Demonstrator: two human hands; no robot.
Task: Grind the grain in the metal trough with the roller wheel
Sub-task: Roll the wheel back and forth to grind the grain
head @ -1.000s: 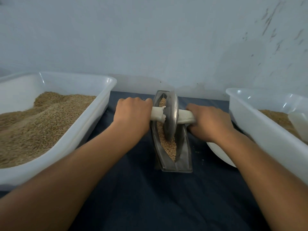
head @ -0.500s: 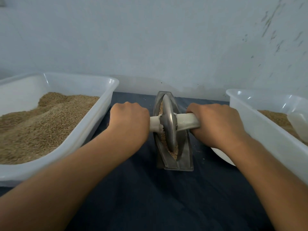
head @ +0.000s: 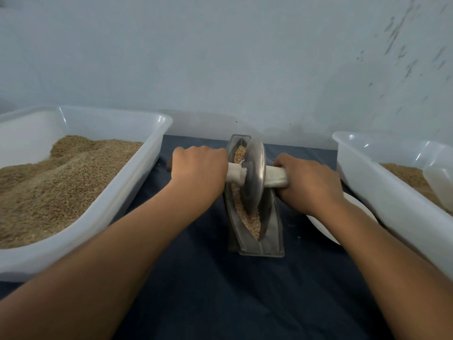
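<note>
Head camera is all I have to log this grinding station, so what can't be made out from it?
- Handle ends: hidden in the head view inside the left hand and right hand.
- White dish: mostly covered by the right forearm and the right tub.
- Both tubs: cut off by the frame edges.
- Grain under the roller wheel: hidden by the disc.

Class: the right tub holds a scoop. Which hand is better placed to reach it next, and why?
Right. The right hand grips the axle beside the right tub holding the scoop; the left hand would cross the roller wheel.
</note>
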